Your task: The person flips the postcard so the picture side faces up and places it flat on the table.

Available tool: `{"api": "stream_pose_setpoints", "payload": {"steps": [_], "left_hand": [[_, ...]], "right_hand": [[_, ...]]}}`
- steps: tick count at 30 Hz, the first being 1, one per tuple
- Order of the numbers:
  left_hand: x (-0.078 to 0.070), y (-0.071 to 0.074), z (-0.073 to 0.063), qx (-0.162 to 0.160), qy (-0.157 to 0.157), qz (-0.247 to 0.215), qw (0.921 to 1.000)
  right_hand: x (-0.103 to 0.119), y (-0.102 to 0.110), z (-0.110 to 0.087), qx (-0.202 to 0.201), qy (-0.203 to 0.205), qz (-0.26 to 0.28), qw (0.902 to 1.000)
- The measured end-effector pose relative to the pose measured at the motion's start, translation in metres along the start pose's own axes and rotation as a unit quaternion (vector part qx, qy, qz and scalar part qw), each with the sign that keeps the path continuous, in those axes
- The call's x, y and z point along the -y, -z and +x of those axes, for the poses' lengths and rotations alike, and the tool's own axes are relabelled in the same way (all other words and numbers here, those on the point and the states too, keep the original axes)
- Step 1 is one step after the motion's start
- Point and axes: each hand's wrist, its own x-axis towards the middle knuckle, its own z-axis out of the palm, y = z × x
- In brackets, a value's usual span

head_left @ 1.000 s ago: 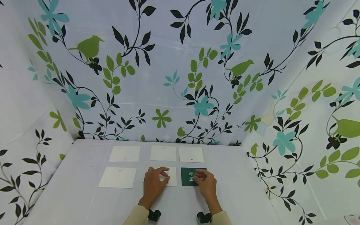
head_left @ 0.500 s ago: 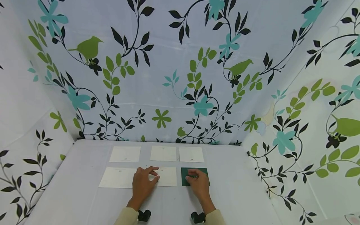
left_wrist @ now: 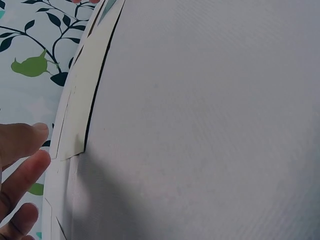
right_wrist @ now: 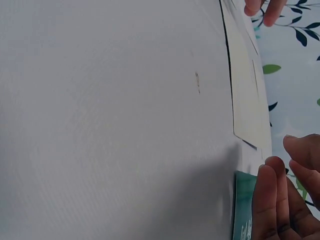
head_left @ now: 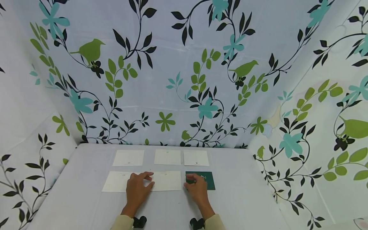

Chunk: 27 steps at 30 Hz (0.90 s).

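A dark green card with pale lettering lies at the right of the front row. My right hand is over its left part, fingers bent loosely and thumb apart, holding nothing. In the right wrist view the green card shows beside the fingers. My left hand hovers where the front left cream card and the front middle cream card meet, covering part of both. Its thumb and fingers are apart with nothing between them, as the left wrist view shows fingers too.
Behind lie three more cream cards: one at back left, one at back middle and one at back right. They rest on a white table. A patterned curtain stands behind the table and at its sides.
Both hands have moved left. The left hand has gone from the front middle card towards the front left card; the right has slid across the green card to its left side. The cards look unmoved.
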Motion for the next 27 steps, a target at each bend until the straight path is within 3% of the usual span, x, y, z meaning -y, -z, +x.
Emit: {"api": "stream_pose_setpoints", "payload": {"steps": [14,27], "left_hand": [[0.013,0.001,0.001,0.018,0.013,0.006,0.9997],[0.013,-0.004,-0.003,0.023,0.009,0.013,0.9996]], "right_hand": [[0.005,-0.018,0.000,0.011,0.010,-0.028,0.9995],[0.014,-0.028,-0.007,0.022,0.001,-0.024,0.9995]]}}
